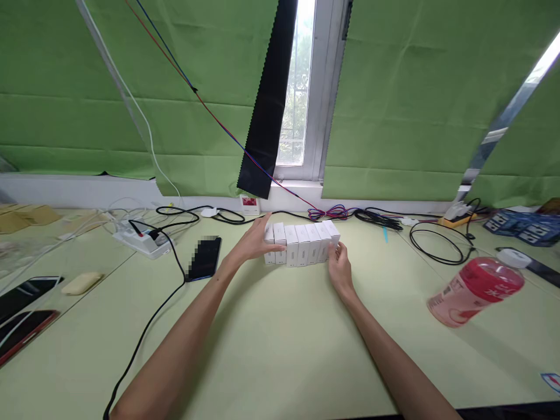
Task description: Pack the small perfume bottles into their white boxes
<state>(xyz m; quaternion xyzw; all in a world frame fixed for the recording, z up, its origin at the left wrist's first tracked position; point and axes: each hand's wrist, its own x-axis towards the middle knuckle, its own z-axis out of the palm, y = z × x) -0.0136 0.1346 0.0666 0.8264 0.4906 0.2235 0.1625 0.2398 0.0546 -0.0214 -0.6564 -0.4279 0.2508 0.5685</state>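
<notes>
A row of several small white boxes (303, 245) stands upright, side by side, on the pale table. At the row's left end is my left hand (254, 240), its thumb laid across the front of the first boxes and its fingers along the left side. My right hand (340, 268) presses its curled fingers and thumb against the last box at the right end. Between them, the hands hold the row together. The two boxes at the left sit slightly apart from the others. Small grey print shows on the fronts, too small to read.
A black phone (205, 258) and a white power strip (144, 240) lie to the left, with a black cable (151, 321) running toward me. Coiled cables (332, 212) line the back. A pink-wrapped jar (475, 291) stands at the right.
</notes>
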